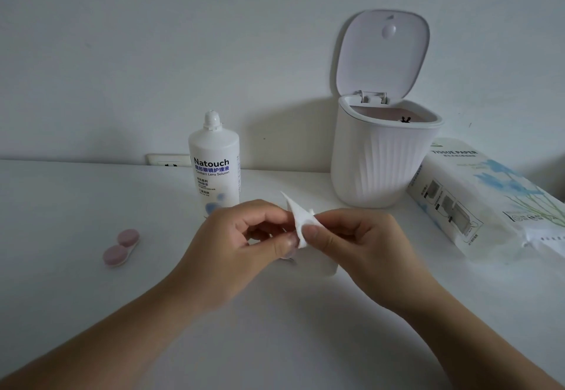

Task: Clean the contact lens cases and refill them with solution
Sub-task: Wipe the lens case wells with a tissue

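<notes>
1. White tissue point(301, 221), folded to a point, sits at frame centre btwn both hands; we see its tip sticking up toward 12 o'clock.
2. Right hand point(357, 237) pinches the tissue w/ thumb over its lower edge, fingers curled behind it.
3. Left hand point(244, 237) is curled too, thumb tip touching the tissue's lower corner. Something small & pale shows under its fingers; we can't tell what it is, prob. hidden by the hand.
4. Pink contact lens case point(120, 247), both caps on, lies on the white table point(76, 206) at approx 9 o'clock from the hands, well apart from them.
5. Solution bottle point(214, 163), white, labelled "Natouch", cap on, stands upright at approx 11 o'clock from the hands, just behind the left knuckles.
6. White ribbed bin point(382, 166) w/ lid point(382, 53) flipped up stands at approx 1 o'clock, near the wall point(153, 38); pinkish inside w/ a small dark item we can't ID.
7. Tissue paper pack point(489, 200) lies flat at 3 o'clock, just beside the bin.
8. Wall socket point(168, 160) shows at table edge, left of the bottle, partly hidden.
</notes>
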Available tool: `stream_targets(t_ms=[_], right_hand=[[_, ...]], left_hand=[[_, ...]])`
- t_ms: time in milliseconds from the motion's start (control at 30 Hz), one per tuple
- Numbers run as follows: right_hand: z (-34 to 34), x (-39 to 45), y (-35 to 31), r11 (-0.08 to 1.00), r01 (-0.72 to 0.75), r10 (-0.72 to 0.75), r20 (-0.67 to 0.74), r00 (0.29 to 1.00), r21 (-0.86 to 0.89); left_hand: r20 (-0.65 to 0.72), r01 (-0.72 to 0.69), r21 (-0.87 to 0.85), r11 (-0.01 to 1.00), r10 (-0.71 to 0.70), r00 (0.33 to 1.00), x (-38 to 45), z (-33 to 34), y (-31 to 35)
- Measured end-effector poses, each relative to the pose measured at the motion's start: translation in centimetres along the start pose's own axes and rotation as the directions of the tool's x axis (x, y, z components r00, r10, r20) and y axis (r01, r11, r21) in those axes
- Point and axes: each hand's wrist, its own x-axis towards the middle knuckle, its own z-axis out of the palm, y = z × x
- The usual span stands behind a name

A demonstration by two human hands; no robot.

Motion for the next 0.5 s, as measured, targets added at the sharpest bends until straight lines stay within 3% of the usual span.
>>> stream_targets(t_ms=[200, 333, 500], right_hand=[[-0.28, 0.13, 0.29, 0.989, -0.138, 0.128, 0.149, 0.98, 0.055], [-0.51, 0.22, 0.21, 0.987, -0.136, 0.13, 0.077, 0.989, 0.083], [-0.45, 0.07, -0.03, 0.977, -0.174, 0.154, 0.152, 0.976, 0.123]], left_hand=[[-0.068, 0.006, 0.056, 0.998, -0.002, 0.998, 0.09, 0.03, -0.03], [-0.047, -0.147, 0.334, 0.931, 0.173, 0.984, -0.03, 0.09, -0.25], [-0.048, -0.191, 0.446, 0.874, 0.237, 0.97, 0.05, 0.04, -0.73]])
